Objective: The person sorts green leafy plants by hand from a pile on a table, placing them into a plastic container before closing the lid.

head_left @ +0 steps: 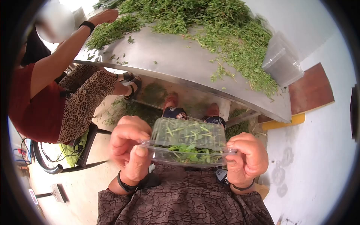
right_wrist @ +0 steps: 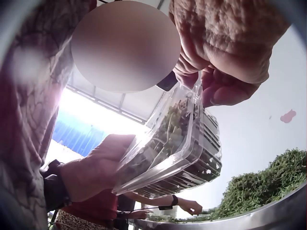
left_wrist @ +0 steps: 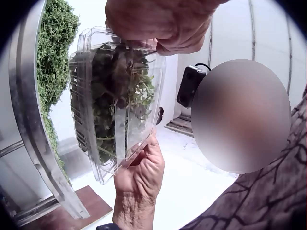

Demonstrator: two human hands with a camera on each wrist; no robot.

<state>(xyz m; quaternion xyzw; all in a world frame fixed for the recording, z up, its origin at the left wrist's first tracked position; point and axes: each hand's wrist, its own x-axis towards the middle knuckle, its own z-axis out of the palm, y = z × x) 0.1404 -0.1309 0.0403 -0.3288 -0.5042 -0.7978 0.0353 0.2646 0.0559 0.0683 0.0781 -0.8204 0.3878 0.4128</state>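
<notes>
This looks like a small produce-packing workplace, not a home kitchen. A long stainless-steel table (head_left: 180, 63) carries a big loose heap of cut green herbs (head_left: 210, 26), with a stack of clear plastic containers (head_left: 282, 64) at its end. A second person (head_left: 48, 97) sits at the same table with a hand in the greens. Scraps of greenery (head_left: 127, 108) litter the bare concrete floor (head_left: 315, 150) beneath, and the right wrist view shows a corrugated roof (right_wrist: 120, 103) with daylight coming through.

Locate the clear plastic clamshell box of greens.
In the head view the clamshell box sits low centre, gripped between the left hand and right hand, below the metal table.
</notes>
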